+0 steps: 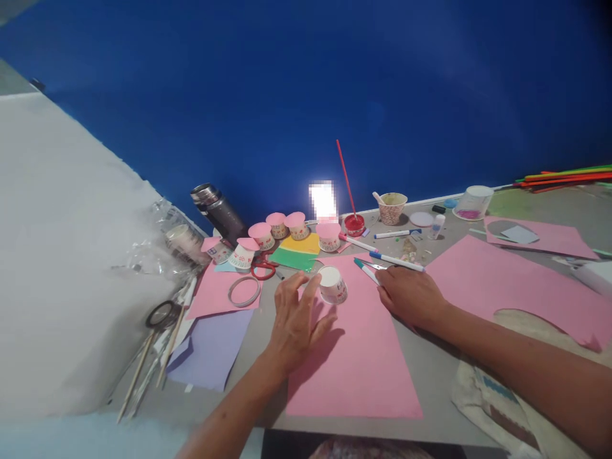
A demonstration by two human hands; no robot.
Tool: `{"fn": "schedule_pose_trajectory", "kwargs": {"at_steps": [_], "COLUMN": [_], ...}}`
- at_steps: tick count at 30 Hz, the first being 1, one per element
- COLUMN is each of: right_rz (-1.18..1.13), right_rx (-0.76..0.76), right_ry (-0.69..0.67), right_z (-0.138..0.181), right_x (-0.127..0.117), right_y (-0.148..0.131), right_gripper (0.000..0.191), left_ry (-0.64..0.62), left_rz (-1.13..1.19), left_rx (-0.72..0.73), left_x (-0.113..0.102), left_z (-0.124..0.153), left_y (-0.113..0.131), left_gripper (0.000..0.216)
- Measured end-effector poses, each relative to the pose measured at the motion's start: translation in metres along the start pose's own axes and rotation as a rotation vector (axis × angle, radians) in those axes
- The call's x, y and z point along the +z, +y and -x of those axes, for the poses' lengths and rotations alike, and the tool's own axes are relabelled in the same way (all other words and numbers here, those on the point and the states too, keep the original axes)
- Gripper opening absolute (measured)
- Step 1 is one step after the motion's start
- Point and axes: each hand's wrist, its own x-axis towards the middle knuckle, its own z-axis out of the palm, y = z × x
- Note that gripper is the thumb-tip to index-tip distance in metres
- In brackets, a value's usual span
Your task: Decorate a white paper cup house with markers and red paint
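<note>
My left hand (296, 319) is open, fingers spread, just left of a small white paper cup (332, 284) standing upside down on a pink sheet (354, 357). Its index fingertip is at the cup's edge; whether they touch I cannot tell. Coloured drawings mark the cup's side. My right hand (411, 293) rests to the right with its fingers closed. A teal-ended marker (367, 272) and a pointed silver tool (371, 263) both run to its fingertips; which one it grips is hidden. Just beyond lies a blue-capped marker (396, 261).
Several decorated cups with pink paper tops (296, 224) stand at the back. Red-handled scissors (262, 271), a tape ring (244, 291) and a purple sheet (215, 350) lie left. A dark flask (217, 213) leans by the wall. A red pot (354, 224) holds a stick.
</note>
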Motion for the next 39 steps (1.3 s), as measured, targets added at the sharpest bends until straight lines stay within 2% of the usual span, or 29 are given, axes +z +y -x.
{"fn": "schedule_pose_trajectory", "kwargs": {"at_steps": [3, 6, 9, 11, 13, 17, 19, 21, 28, 31, 35, 39], "right_rz": [0.0, -0.036, -0.08, -0.112, -0.142, -0.159, -0.148, -0.136, -0.201, -0.253, -0.289, -0.312], "right_rx": [0.022, 0.053, 0.087, 0.128, 0.18, 0.274, 0.287, 0.279, 0.339, 0.373, 0.378, 0.364], "right_ry": [0.009, 0.027, 0.037, 0.051, 0.084, 0.11, 0.095, 0.085, 0.118, 0.135, 0.163, 0.175], "right_z": [0.001, 0.001, -0.001, -0.003, -0.007, -0.013, -0.014, -0.014, -0.02, -0.021, -0.021, -0.022], "right_x": [0.001, 0.003, 0.002, 0.001, -0.001, -0.003, -0.002, 0.0, 0.004, 0.002, 0.001, -0.001], "right_y": [0.004, 0.006, 0.01, 0.018, 0.028, 0.042, 0.043, 0.042, 0.049, 0.056, 0.06, 0.064], "right_gripper": [0.025, 0.03, 0.03, 0.03, 0.032, 0.034, 0.034, 0.036, 0.036, 0.035, 0.035, 0.035], "left_ry": [0.011, -0.005, -0.006, -0.027, -0.107, -0.392, -0.54, -0.604, -0.544, -0.48, -0.27, -0.071], "left_rz": [0.068, 0.237, 0.413, 0.438, 0.411, 0.252, 0.147, 0.08, 0.1, 0.257, 0.447, 0.311], "left_rx": [-0.157, -0.349, -0.446, -0.401, -0.321, -0.159, -0.104, -0.074, -0.078, -0.175, -0.397, -0.565], "left_x": [-0.02, -0.041, -0.054, -0.053, -0.044, -0.017, -0.01, -0.008, -0.01, -0.017, -0.035, -0.053], "left_z": [0.012, 0.021, 0.031, 0.041, 0.054, 0.075, 0.078, 0.077, 0.079, 0.076, 0.059, 0.045], "left_y": [0.001, -0.002, 0.004, 0.014, 0.027, 0.046, 0.049, 0.049, 0.049, 0.046, 0.031, 0.014], "left_gripper": [0.049, 0.027, 0.023, 0.031, 0.043, 0.082, 0.086, 0.083, 0.079, 0.062, 0.033, 0.022]}}
